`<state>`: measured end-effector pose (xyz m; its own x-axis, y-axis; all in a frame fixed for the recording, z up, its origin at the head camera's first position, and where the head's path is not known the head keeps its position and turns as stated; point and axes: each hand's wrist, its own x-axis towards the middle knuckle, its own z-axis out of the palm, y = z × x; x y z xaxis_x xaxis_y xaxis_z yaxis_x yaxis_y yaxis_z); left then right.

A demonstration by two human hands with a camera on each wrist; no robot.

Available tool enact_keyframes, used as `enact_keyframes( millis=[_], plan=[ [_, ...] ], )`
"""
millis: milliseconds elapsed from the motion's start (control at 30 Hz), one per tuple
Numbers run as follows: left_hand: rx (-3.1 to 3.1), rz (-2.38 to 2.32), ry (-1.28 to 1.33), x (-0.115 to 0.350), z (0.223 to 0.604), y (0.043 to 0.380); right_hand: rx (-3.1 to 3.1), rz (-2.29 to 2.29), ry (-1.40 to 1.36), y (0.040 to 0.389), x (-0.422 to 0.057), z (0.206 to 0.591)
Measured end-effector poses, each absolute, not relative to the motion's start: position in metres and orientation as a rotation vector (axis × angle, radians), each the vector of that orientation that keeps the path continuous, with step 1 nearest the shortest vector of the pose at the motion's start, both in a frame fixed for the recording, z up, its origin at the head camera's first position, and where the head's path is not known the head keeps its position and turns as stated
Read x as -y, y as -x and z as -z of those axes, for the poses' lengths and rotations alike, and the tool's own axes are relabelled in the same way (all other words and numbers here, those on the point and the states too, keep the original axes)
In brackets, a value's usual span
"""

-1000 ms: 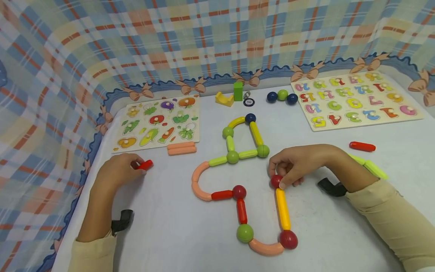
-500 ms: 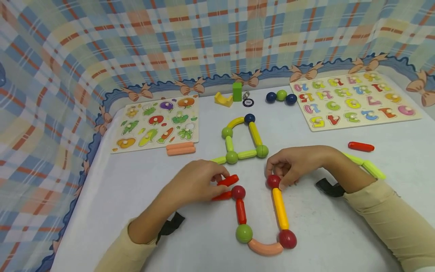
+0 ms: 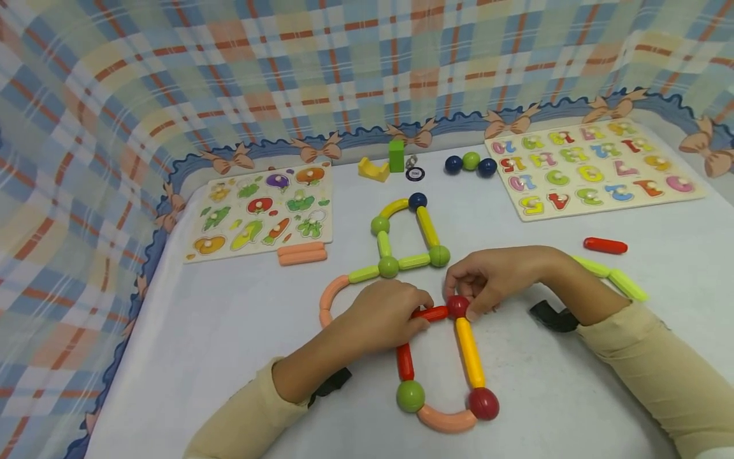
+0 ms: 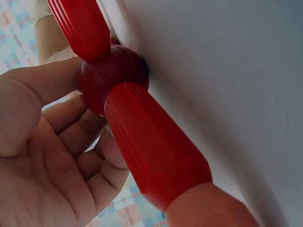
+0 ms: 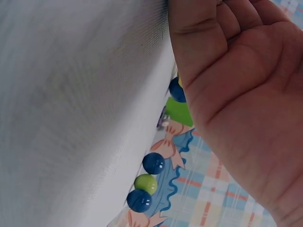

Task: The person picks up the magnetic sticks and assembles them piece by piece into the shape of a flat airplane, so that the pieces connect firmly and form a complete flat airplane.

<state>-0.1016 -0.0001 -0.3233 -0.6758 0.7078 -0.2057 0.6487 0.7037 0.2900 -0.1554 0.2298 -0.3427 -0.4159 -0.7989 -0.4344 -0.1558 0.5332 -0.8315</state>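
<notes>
My left hand (image 3: 384, 315) pinches a short red magnetic rod (image 3: 432, 313), whose right end meets a red ball (image 3: 458, 306). That ball is between the thumb and fingers of my right hand (image 3: 493, 274). A yellow rod (image 3: 470, 354) runs from it down to another red ball (image 3: 483, 403). In the left wrist view, a dark red ball (image 4: 113, 78) lies right at my left thumb, with a ribbed red rod (image 4: 154, 146) joining it to a salmon curved piece (image 4: 208, 208). The right wrist view shows mostly my palm (image 5: 251, 94); the pinched ball is hidden there.
Green and yellow rods with balls form a loop (image 3: 414, 261) farther back. Salmon rods (image 3: 302, 254) lie by the vegetable puzzle board (image 3: 260, 210); a number board (image 3: 596, 169) lies back right. A spare red rod (image 3: 605, 245) and light green rods (image 3: 627, 285) are near my right forearm.
My left hand has brought the red rod from the table's left side across to the red ball at my right hand. My right hand keeps its hold on that ball.
</notes>
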Motion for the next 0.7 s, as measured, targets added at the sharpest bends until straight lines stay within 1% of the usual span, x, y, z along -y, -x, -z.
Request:
enact_keyframes(
  millis=[700],
  plan=[
    [-2.572,-0.199,-1.015,0.0046,0.3207,0.0971,-1.898,0.901,0.836,0.1546,-0.2258,0.3416]
  ],
)
